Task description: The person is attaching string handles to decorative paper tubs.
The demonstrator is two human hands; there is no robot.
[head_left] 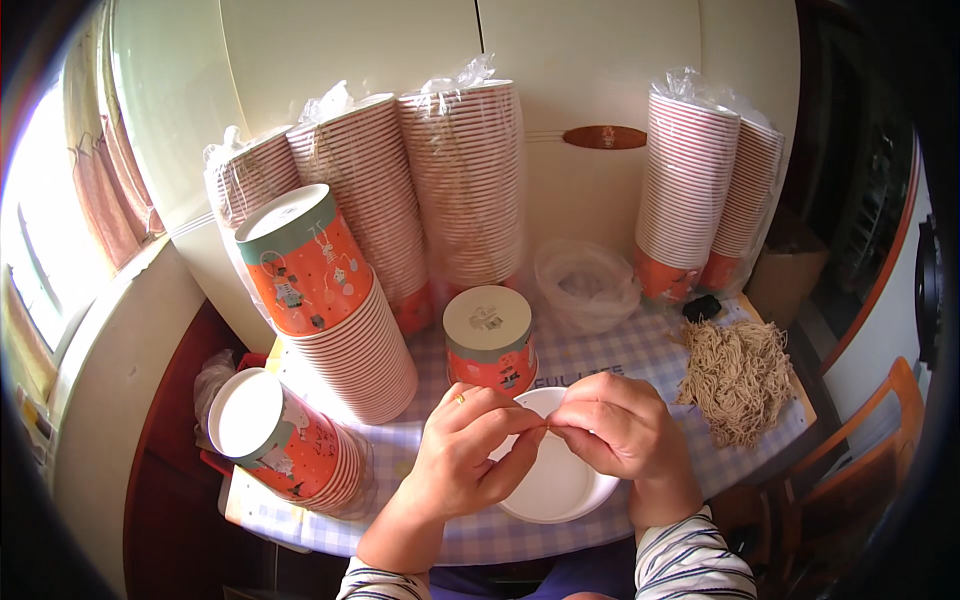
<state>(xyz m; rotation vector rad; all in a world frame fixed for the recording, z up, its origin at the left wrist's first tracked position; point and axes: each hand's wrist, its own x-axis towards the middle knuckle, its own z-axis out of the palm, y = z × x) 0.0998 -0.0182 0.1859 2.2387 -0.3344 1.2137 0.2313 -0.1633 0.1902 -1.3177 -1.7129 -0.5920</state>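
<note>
My left hand (455, 455) and my right hand (628, 430) meet fingertip to fingertip, both closed in a pinch. Something tiny and thin sits between the fingertips, too small to make out. Beneath them is a white round tub (560, 495), its open mouth facing up and partly hidden by my hands. Just beyond my left hand, an upside-down orange and green paper bucket (490, 365) stands with its pale base up. To the right of my right hand lies a tangled heap of beige strings (738, 380).
Nested paper buckets (345, 350) lean at the left, with a shorter stack (310, 455) nearer me. Tall bagged stacks (465, 190) line the back, others (685, 190) at back right. A clear plastic bag (588, 285) lies between them on the checked tablecloth (640, 350). A wooden chair (860, 460) is at right.
</note>
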